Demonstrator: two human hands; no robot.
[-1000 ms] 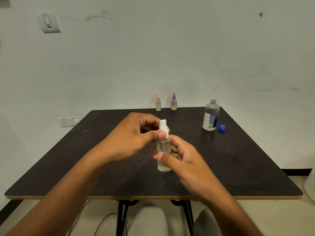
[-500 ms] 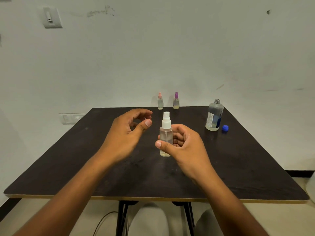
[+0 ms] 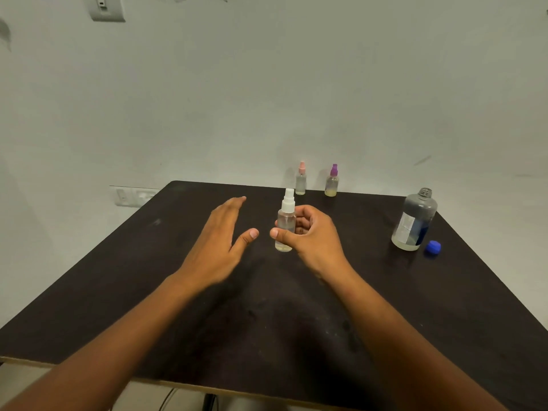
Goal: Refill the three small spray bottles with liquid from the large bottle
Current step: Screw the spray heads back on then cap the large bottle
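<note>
My right hand (image 3: 311,235) grips a small clear spray bottle with a white top (image 3: 286,216), holding it upright over the middle of the dark table (image 3: 148,292). My left hand (image 3: 221,241) hovers flat and open just to its left, holding nothing. Two more small spray bottles stand at the table's far edge: a pink-topped one (image 3: 301,179) and a purple-topped one (image 3: 332,180). The large clear bottle (image 3: 415,221) stands uncapped at the right with a little liquid at its bottom. Its blue cap (image 3: 433,247) lies beside it.
The table backs onto a pale wall carrying a switch (image 3: 106,7) at the top left and sockets (image 3: 130,195) at table height. The table's front edge (image 3: 89,370) runs close to me, with its frame and cables below.
My left hand let go of the white spray top, opened and drew away to the left. My right hand moved the bottle farther across the table.
</note>
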